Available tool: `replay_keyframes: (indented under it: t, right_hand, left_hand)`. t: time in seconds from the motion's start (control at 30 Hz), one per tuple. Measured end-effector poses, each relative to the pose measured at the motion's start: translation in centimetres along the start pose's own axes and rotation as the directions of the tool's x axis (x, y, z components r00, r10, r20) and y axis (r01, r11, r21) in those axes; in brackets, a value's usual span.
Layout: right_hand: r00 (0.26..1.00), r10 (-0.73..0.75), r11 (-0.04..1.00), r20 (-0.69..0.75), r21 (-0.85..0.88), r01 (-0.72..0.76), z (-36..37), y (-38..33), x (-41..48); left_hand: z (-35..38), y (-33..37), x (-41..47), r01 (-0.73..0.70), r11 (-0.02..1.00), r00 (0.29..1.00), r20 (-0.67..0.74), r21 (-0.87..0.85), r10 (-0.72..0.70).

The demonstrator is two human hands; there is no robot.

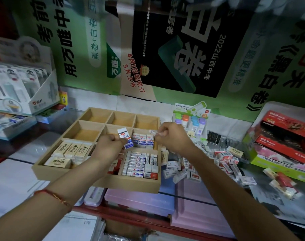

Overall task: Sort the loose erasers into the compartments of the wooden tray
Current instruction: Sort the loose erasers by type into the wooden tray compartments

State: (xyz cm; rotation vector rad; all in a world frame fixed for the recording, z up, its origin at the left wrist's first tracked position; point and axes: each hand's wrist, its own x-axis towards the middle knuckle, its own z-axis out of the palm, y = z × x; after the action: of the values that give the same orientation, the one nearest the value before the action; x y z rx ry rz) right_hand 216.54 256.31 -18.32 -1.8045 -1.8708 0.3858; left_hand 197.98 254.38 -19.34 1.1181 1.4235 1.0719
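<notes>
1. A pale, smooth rectangular wooden tray (139,185), split into nine square compartments, sits on the glossy tabletop (26,153).
2. Boxy cream paper-sleeved erasers (68,152) fill its front-left compartment. White-and-blue sleeved erasers (136,164) fill the front-right. A loose heap of erasers (200,164) lies just right of the tray.
3. The left hand (110,147) has its grip clamped on a white rectangular eraser with a blue band (124,139), tilted over the tray's middle.
4. The right hand (172,136) has its grip pinched together on a small pale piece (156,133); what it is cannot be told.
</notes>
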Motion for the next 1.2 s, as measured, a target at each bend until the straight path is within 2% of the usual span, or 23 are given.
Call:
replay_keyframes:
  t: [0.2,0.37,0.5,0.53,0.6,0.67,0.7,0.73,0.83,0.9,0.97,1.03,1.1,1.2]
  right_hand:
    - [0.999,0.034,0.988,-0.039,-0.148,-0.04,5.6,-1.6,1.9]
    - [0.999,0.049,0.998,0.013,0.046,-0.05,7.7,-2.6,2.5]
    - [1.0,0.029,0.997,0.008,0.069,-0.03,7.0,-2.4,2.1]
    - [0.999,0.029,0.993,-0.031,0.113,-0.025,6.5,-2.5,1.8]
    - [0.997,0.06,0.942,-0.046,0.332,-0.041,5.0,-3.0,0.9]
    - [0.986,0.066,0.779,0.151,0.61,-0.145,3.6,-4.2,-0.7]
    - [0.968,0.055,0.695,0.243,0.687,-0.212,3.2,-4.6,-1.4]
    - [0.961,0.037,0.672,0.273,0.705,-0.226,3.1,-4.7,-2.0]
    - [0.977,0.082,0.639,0.198,0.741,-0.204,2.8,-3.8,-2.4]
    - [0.971,0.196,0.613,0.135,0.757,-0.229,2.4,-2.6,-1.8]
    - [0.952,0.306,0.697,0.011,0.678,-0.232,2.6,-1.2,-0.4]
    - [0.939,0.333,0.804,-0.085,0.546,-0.236,3.3,-0.3,1.0]
    - [0.949,0.298,0.89,-0.102,0.388,-0.238,4.5,-0.2,2.1]
    - [0.961,0.251,0.959,-0.112,0.163,-0.232,5.8,-0.6,3.1]
  left_hand:
    - [-1.0,-0.1,0.0,-0.014,1.0,1.0,-0.011,-0.015,0.014]
    - [-3.0,-0.1,0.6,0.004,1.0,0.998,-0.061,-0.003,-0.004]
    - [-3.6,-0.8,1.3,0.018,1.0,0.998,-0.056,0.011,-0.018]
    - [-3.5,-0.9,1.4,0.012,1.0,0.999,-0.041,0.008,-0.011]
    - [-2.8,-1.0,1.3,-0.027,0.999,1.0,0.014,-0.023,0.027]
    - [-1.8,-0.8,1.1,-0.096,0.995,0.992,0.075,-0.016,0.097]
    - [-1.1,-0.6,0.9,-0.133,0.991,0.986,0.103,-0.015,0.133]
    - [-0.4,-0.5,0.9,-0.161,0.987,0.978,0.13,-0.012,0.162]
    - [1.2,-0.7,1.2,-0.246,0.969,0.958,0.157,0.016,0.24]
    - [1.5,-1.4,1.7,-0.413,0.868,0.91,0.166,0.277,0.38]
    - [1.4,-2.2,1.4,-0.532,0.658,0.832,0.188,0.533,0.521]
    - [0.9,-3.0,0.5,-0.59,0.499,0.756,0.217,0.634,0.618]
    - [0.5,-4.4,-0.1,-0.618,0.371,0.695,0.261,0.693,0.67]
    - [-0.1,-6.1,0.5,-0.605,0.228,0.663,0.324,0.763,0.675]
